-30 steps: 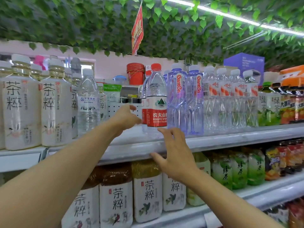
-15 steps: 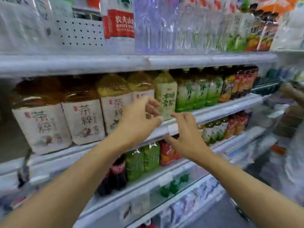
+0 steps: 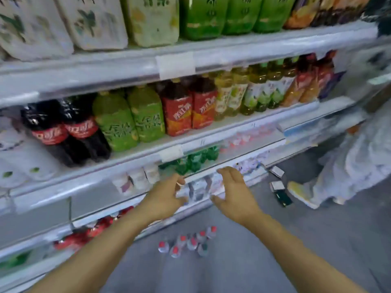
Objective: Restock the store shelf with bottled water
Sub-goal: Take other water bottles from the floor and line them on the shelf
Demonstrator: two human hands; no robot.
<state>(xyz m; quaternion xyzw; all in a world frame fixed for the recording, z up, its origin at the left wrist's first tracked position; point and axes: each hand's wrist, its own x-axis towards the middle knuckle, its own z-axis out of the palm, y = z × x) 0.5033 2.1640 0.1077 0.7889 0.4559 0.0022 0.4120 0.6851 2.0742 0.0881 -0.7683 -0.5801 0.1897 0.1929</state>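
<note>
Your view has dropped from the top shelf to the floor, where the water bottles [image 3: 188,242] stand clustered (red caps up) near the shelf [image 3: 211,134] base. Your left hand [image 3: 167,196] and right hand [image 3: 233,193] hang above them, each grip wide and empty. Next pickup looks due.

Shop: stocked drink shelves [image 3: 211,60]

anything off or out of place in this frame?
Yes. A cluster of red-capped water bottles stands on the aisle floor, not on a shelf, and small boxes lie scattered on the floor by the bottom shelf. Both hands are empty.
</note>
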